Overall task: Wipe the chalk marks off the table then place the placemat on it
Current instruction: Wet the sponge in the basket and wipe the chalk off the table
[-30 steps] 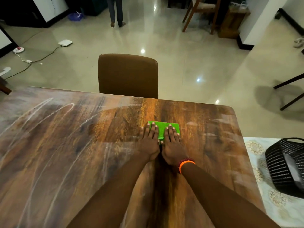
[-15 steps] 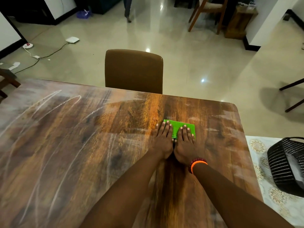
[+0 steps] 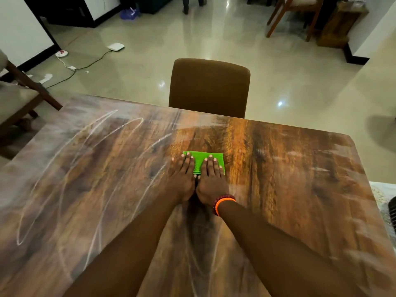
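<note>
- Both my hands, left hand (image 3: 184, 176) and right hand (image 3: 211, 179), lie flat, fingers straight, pressing the green cloth (image 3: 199, 160) on the worktop (image 3: 278, 189).
- Since a moment ago the cloth has slid leftward, toward the chalk marks (image 3: 90, 151).
- The right side looks mostly wiped; long loops remain on the left.
- The placemat isn't clearly visible yet.

Green cloth (image 3: 198, 162) flat on chalk-streaked wooden table (image 3: 289, 189), centre.

No text, label, brand or number can be read anywhere in the view. The chalk marks (image 3: 70, 159) on the worktop (image 3: 289, 189) are loose loops, not letters.
</note>
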